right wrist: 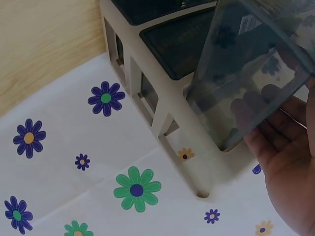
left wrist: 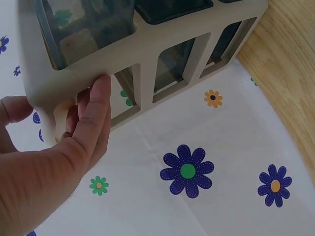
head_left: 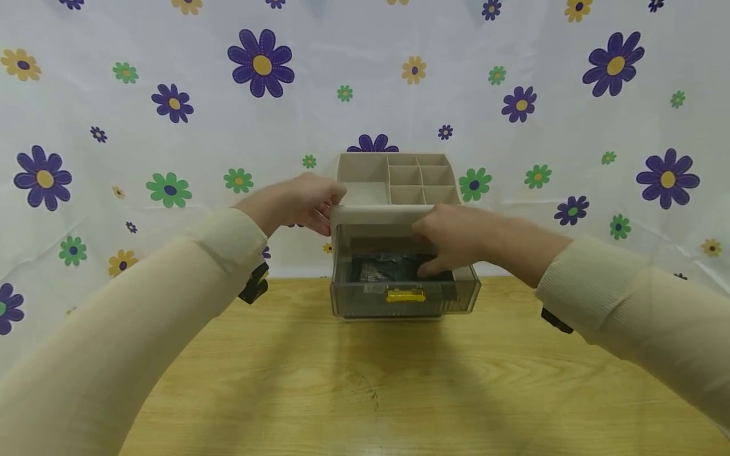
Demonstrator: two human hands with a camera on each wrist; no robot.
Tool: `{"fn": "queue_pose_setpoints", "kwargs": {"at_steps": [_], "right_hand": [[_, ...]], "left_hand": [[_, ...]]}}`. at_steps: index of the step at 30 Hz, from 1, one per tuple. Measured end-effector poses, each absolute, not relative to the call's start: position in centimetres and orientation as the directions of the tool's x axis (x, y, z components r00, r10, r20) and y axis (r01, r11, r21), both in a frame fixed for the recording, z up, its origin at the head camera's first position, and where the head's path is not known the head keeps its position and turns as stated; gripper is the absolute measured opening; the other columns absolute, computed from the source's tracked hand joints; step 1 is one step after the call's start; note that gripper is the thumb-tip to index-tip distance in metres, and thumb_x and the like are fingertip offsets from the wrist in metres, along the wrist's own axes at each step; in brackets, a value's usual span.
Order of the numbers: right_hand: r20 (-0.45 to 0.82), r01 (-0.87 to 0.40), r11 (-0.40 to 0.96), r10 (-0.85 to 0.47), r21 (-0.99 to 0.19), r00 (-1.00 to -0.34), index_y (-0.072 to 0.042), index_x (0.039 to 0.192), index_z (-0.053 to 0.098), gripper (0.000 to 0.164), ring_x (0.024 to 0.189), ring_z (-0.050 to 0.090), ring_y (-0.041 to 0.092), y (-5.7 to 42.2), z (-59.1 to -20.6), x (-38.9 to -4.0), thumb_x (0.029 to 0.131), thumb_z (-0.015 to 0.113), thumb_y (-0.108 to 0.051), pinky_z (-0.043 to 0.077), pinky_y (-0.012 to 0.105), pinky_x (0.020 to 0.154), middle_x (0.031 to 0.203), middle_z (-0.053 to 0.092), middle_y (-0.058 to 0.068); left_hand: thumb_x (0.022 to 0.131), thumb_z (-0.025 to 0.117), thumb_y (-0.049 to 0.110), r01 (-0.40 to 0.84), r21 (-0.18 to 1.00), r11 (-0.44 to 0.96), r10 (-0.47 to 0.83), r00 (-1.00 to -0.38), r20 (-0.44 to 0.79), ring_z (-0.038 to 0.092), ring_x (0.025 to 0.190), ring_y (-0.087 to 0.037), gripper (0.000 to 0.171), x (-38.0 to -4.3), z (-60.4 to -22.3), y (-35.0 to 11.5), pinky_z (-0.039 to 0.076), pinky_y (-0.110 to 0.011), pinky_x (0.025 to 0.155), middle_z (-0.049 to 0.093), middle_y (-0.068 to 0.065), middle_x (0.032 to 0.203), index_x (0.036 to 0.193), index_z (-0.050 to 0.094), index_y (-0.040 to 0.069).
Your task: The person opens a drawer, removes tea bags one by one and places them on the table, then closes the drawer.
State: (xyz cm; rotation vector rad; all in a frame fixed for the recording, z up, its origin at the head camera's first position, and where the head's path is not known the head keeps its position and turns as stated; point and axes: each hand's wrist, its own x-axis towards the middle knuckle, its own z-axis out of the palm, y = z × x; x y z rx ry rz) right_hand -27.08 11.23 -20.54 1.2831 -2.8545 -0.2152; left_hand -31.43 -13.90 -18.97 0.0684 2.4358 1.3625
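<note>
A beige desktop drawer organizer (head_left: 381,215) stands at the back of the table, its smoky clear top drawer (head_left: 353,300) pulled out toward me. My left hand (head_left: 310,199) grips the organizer's upper left corner; in the left wrist view, thumb and curled fingers (left wrist: 101,101) pinch the beige frame. My right hand (head_left: 456,234) dips over the drawer's right side, thumb down inside. From the right wrist, its fingers (right wrist: 268,142) cross the clear wall and show dimly through it. A dark item with silvery print (head_left: 376,271) shows in the drawer, partly hidden by the right hand.
The organizer has a compartmented top tray (head_left: 362,168) and a gold handle (head_left: 406,296) on the drawer front. More dark drawers (right wrist: 179,44) sit below. Behind hangs a white flowered cloth (head_left: 199,50); a wooden table (head_left: 365,380) lies in front.
</note>
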Motion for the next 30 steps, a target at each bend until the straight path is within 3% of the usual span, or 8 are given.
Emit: {"fn": "queue_pose_setpoints", "kwargs": {"at_steps": [4, 12, 14, 18, 21, 26, 30], "right_hand": [[-0.084, -0.76, 0.632, -0.758, 0.153, -0.647, -0.01, 0.11, 0.062, 0.048, 0.087, 0.059, 0.013, 10.8, -21.1, -27.2, 0.075, 0.072, -0.041, 0.051, 0.033, 0.083, 0.101, 0.065, 0.001], [-0.148, -0.785, 0.585, -0.774, 0.206, -0.616, -0.009, 0.103, 0.062, 0.036, 0.076, 0.057, 0.011, 10.9, -22.2, -27.5, 0.077, 0.072, -0.031, 0.052, 0.03, 0.069, 0.088, 0.063, 0.0], [-0.147, -0.785, 0.581, -0.776, 0.212, -0.614, -0.008, 0.104, 0.061, 0.038, 0.078, 0.057, 0.012, 11.0, -22.4, -27.5, 0.077, 0.072, -0.033, 0.052, 0.03, 0.07, 0.089, 0.063, 0.001], [-0.138, -0.774, 0.595, -0.766, 0.215, -0.627, -0.007, 0.105, 0.06, 0.043, 0.083, 0.056, 0.014, 11.0, -22.6, -27.4, 0.075, 0.074, -0.034, 0.051, 0.032, 0.074, 0.093, 0.062, 0.002], [-0.134, -0.772, 0.602, -0.764, 0.205, -0.631, -0.007, 0.105, 0.06, 0.044, 0.084, 0.056, 0.014, 10.8, -22.8, -27.3, 0.074, 0.075, -0.034, 0.051, 0.033, 0.076, 0.093, 0.062, 0.002], [-0.114, -0.777, 0.599, -0.773, 0.194, -0.624, -0.007, 0.105, 0.061, 0.043, 0.083, 0.056, 0.014, 10.6, -23.1, -27.4, 0.073, 0.076, -0.033, 0.051, 0.032, 0.076, 0.092, 0.062, 0.001], [-0.09, -0.77, 0.614, -0.768, 0.174, -0.634, -0.009, 0.107, 0.062, 0.043, 0.087, 0.056, 0.014, 10.8, -23.0, -27.4, 0.072, 0.077, -0.03, 0.051, 0.033, 0.08, 0.096, 0.063, 0.001]], "left_hand": [[0.086, 0.038, 0.02, -0.112, 0.816, 0.567, 0.22, -0.934, -0.281, 0.059, 0.079, -0.032, 0.035, -31.6, -19.0, -14.0, 0.054, -0.043, 0.077, 0.054, -0.023, 0.102, 0.111, 0.044, -0.004], [0.088, 0.024, 0.031, 0.03, 0.657, 0.753, 0.27, -0.925, -0.267, 0.061, 0.068, -0.03, 0.046, -31.9, -20.1, -13.9, 0.056, -0.04, 0.062, 0.059, -0.022, 0.082, 0.099, 0.05, -0.004], [0.088, 0.021, 0.035, 0.033, 0.618, 0.786, 0.269, -0.918, -0.293, 0.057, 0.059, -0.024, 0.049, -32.0, -20.5, -13.8, 0.053, -0.034, 0.054, 0.058, -0.016, 0.073, 0.091, 0.053, -0.003], [0.089, 0.016, 0.043, -0.016, 0.611, 0.792, 0.292, -0.869, -0.4, 0.039, 0.05, -0.015, 0.053, -32.2, -21.0, -14.1, 0.036, -0.026, 0.046, 0.047, -0.006, 0.064, 0.084, 0.049, 0.002], [0.09, 0.015, 0.046, -0.061, 0.637, 0.768, 0.314, -0.831, -0.458, 0.035, 0.053, -0.015, 0.054, -32.2, -21.3, -14.4, 0.031, -0.026, 0.048, 0.044, -0.006, 0.067, 0.088, 0.046, 0.002], [0.092, 0.017, 0.043, -0.044, 0.693, 0.719, 0.35, -0.839, -0.416, 0.053, 0.07, -0.025, 0.056, -32.2, -21.7, -14.7, 0.049, -0.033, 0.064, 0.052, -0.019, 0.09, 0.108, 0.045, -0.002], [0.094, 0.018, 0.041, -0.015, 0.755, 0.656, 0.399, -0.842, -0.364, 0.056, 0.088, -0.032, 0.056, -32.4, -21.6, -14.6, 0.052, -0.04, 0.076, 0.049, -0.025, 0.108, 0.123, 0.041, -0.002]]}}
